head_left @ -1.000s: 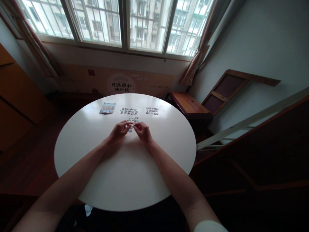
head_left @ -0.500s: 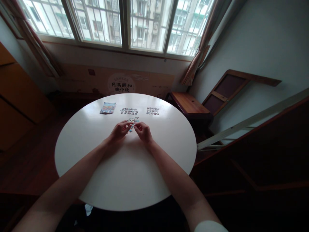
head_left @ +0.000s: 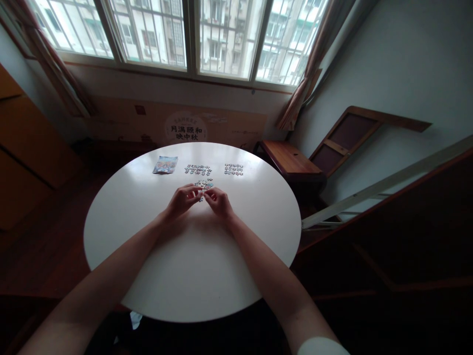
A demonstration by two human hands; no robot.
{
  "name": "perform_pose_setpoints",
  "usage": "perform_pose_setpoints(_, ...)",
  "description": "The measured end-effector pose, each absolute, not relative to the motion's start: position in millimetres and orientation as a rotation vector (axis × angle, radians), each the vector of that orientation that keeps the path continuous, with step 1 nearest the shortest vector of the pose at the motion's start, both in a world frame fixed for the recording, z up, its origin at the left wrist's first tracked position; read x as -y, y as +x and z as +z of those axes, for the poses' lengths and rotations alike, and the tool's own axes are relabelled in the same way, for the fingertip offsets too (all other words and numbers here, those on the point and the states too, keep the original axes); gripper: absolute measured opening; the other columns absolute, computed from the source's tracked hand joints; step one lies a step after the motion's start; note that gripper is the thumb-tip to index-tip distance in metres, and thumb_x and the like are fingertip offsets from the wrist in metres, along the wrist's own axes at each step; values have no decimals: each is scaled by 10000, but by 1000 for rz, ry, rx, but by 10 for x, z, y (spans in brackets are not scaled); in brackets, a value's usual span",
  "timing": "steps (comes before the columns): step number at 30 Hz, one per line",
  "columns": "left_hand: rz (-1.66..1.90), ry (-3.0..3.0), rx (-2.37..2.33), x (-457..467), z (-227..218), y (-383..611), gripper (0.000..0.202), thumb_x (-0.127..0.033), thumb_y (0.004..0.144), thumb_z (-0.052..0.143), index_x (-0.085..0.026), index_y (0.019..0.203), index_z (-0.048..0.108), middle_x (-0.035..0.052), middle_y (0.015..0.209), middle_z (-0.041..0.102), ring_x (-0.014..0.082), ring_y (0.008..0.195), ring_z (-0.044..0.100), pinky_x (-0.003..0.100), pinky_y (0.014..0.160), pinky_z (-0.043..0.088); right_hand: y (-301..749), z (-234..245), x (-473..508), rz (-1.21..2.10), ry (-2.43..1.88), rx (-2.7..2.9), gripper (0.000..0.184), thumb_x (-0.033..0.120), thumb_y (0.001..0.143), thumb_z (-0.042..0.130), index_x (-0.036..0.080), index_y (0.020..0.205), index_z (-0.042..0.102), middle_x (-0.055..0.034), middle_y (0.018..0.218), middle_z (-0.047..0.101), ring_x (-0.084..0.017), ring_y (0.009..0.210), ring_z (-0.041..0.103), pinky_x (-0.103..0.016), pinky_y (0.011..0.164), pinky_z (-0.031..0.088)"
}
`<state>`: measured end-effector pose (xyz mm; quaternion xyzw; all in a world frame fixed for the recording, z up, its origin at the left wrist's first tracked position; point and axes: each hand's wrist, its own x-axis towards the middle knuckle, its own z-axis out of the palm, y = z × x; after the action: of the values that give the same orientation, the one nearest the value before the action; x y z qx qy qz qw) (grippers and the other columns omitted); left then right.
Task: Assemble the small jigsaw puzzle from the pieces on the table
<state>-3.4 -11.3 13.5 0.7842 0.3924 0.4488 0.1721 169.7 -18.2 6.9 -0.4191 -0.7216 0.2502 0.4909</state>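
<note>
Over the middle of the round white table, my left hand and my right hand meet with their fingertips almost touching. Each is closed in a pinch on a small jigsaw puzzle piece, mostly covered by the fingers. Just beyond the fingertips lies a loose heap of puzzle pieces, partly hidden by my hands. Farther back, several pieces are spread in rough rows. To their right stands a neater block of pieces in rows.
A colourful picture sheet or packet lies at the back left of the table. A wooden stool or bench stands past the table's right edge. Behind the table, a printed cardboard panel leans below the barred window.
My fingertips have drawn slightly closer together above the near end of the heap. The spread pieces, the rows and the picture sheet have stayed put.
</note>
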Motion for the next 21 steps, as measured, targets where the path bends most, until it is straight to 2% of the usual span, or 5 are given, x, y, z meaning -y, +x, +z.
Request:
perform_pose_setpoints(7, 1248, 2229, -1147, 122, 149, -26, 287, -396, 854, 553, -170, 961, 695, 34, 776, 634, 119, 600, 569, 239, 564, 476, 1698, 59, 178, 599, -1008, 1769, 143, 268, 837, 571, 169, 792, 663, -25, 809, 650, -102, 623, 556, -232, 632, 472)
perform_pose_setpoints(11, 1181, 2196, -1214, 144, 168, -16, 391, -408, 837, 565, -213, 1172, 616, 29, 876, 666, 114, 587, 589, 233, 561, 489, 1704, 45, 165, 573, -1058, 1722, 130, 255, 829, 575, 170, 780, 661, -34, 821, 661, -111, 622, 567, -242, 634, 477)
perform_pose_setpoints(13, 1179, 2191, -1246, 152, 178, -16, 437, -414, 814, 592, -225, 1208, 586, 30, 908, 671, 114, 578, 594, 234, 555, 493, 1712, 33, 153, 550, -1125, 1684, 130, 259, 824, 580, 173, 767, 659, -36, 801, 666, -120, 624, 574, -249, 636, 481)
perform_pose_setpoints(18, 1210, 2233, -1234, 151, 185, -20, 270, -390, 808, 604, -198, 990, 661, 54, 947, 665, 118, 591, 609, 234, 561, 494, 1724, 5, 131, 519, -1206, 1668, 115, 258, 810, 596, 178, 756, 660, -32, 769, 672, -128, 616, 580, -257, 643, 484)
perform_pose_setpoints(21, 1230, 2247, -1216, 141, 175, -21, 238, -378, 818, 597, -192, 948, 670, 53, 931, 664, 113, 585, 606, 230, 556, 490, 1721, 8, 137, 525, -1200, 1694, 113, 254, 810, 599, 178, 755, 661, -32, 771, 674, -130, 630, 586, -256, 649, 483)
